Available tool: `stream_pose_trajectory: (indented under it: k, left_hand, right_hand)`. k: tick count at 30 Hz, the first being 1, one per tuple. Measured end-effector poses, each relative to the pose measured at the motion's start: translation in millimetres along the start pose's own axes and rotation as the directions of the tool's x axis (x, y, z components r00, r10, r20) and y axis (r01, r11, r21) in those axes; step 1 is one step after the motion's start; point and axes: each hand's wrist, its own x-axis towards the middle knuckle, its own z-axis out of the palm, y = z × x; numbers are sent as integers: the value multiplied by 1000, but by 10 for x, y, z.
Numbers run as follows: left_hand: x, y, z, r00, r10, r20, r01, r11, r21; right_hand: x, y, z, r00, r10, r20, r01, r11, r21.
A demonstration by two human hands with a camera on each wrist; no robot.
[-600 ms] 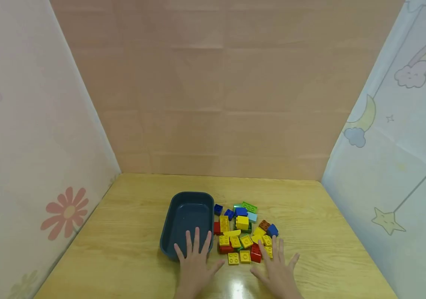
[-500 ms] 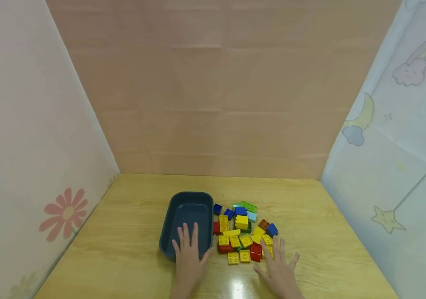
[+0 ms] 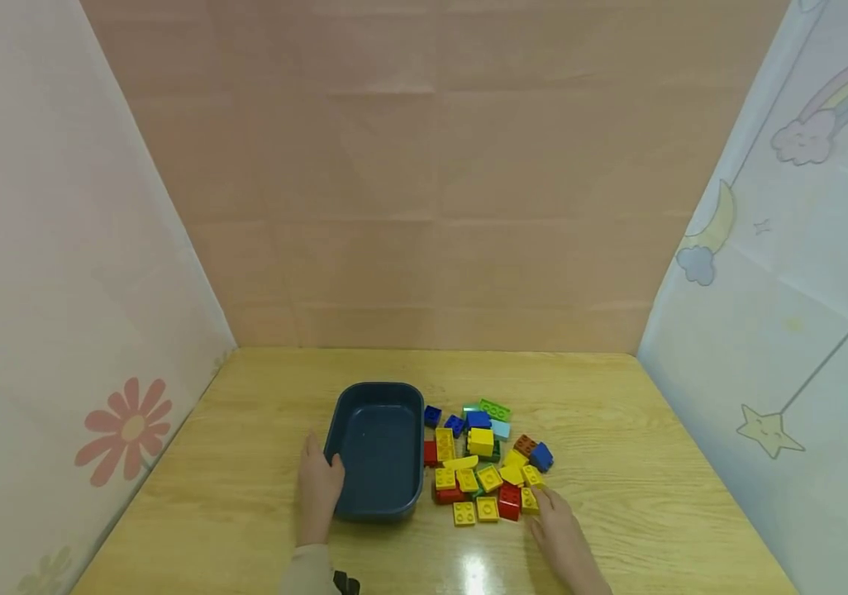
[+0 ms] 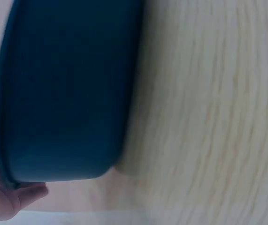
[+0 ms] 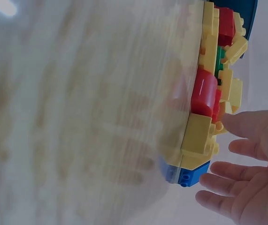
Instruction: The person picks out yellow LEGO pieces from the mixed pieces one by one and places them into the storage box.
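Observation:
My left hand (image 3: pixel 320 483) is at the left side of a dark blue plastic tub (image 3: pixel 379 513). Its thumb overlaps the rim while the other fingers lie along the outside; the left wrist view shows the hand (image 4: pixel 2 194) at the corner of the tub (image 4: pixel 68 103). Nothing shows inside the tub. Over the near right edge of a pile of toy building blocks (image 3: pixel 480 442) is my right hand (image 3: pixel 561 533). In the right wrist view the right hand (image 5: pixel 256 164) has its fingers spread and loosely bent, the thumb tip overlapping a yellow block (image 5: pixel 197 136).
The blocks are yellow, red, blue, green and brown, and lie close against the tub's right side. A wood-grain table (image 3: pixel 245 512) carries everything. A brown paper-like wall (image 3: pixel 431 207) stands behind, with patterned walls on both sides.
My left hand has moved from over the tub's near end to its left side. The right hand has drawn its spread fingers together beside the near-right blocks. The tub and blocks stay put.

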Motion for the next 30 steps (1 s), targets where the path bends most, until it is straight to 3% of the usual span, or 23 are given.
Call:
stream_pose_trajectory:
  k: [9,18,30]
  left_hand:
    - [94,-139,112,997,-62,50,58,995,86]
    - [62,-135,166,1000,-11,18,8,985,171]
    - [68,-147,178,1000,16,-1,-15,976,219]
  right_hand:
    - [61,35,-15,999,9,34,-10,1000,22]
    - [150,52,-9,994,25,107,-27,999,24]
    - [174,42,-14,998,-9,67,4,998,67]
